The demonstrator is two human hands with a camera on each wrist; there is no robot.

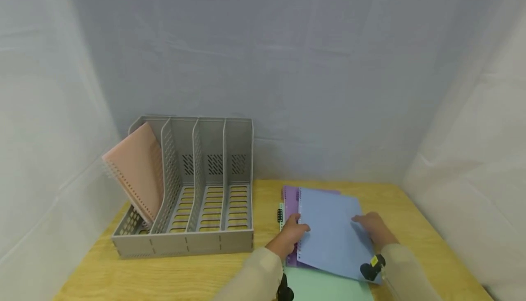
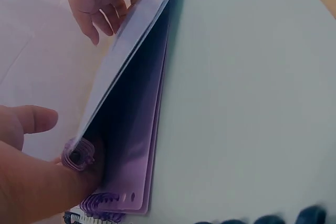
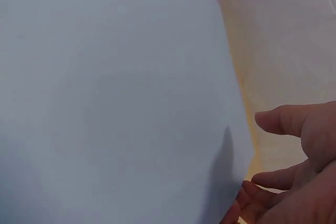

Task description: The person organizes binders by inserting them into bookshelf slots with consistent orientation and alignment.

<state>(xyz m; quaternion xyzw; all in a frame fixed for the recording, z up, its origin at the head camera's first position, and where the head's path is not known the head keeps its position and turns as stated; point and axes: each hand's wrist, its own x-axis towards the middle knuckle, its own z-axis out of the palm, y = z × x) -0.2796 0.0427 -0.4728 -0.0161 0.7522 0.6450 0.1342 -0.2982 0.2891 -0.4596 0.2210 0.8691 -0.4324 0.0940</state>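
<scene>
A blue spiral notebook (image 1: 328,232) is tilted up over a purple spiral notebook (image 1: 291,203), with a gap between them in the left wrist view. Beneath both lies a pale green notebook (image 1: 324,285). My left hand (image 1: 289,236) holds the blue notebook by its coiled edge, fingers tucked under it and thumb on the upper side. On the opposite edge, my right hand (image 1: 375,228) touches the blue notebook with its fingers from below. The right wrist view shows that thumb (image 3: 283,119) raised off the cover.
A grey file rack (image 1: 181,245) with upright dividers stands on the wooden table (image 1: 185,276), left of the notebooks. In its leftmost slot leans a pink spiral notebook (image 1: 139,168). Pale sheeting (image 1: 287,86) hangs behind the table and along both sides.
</scene>
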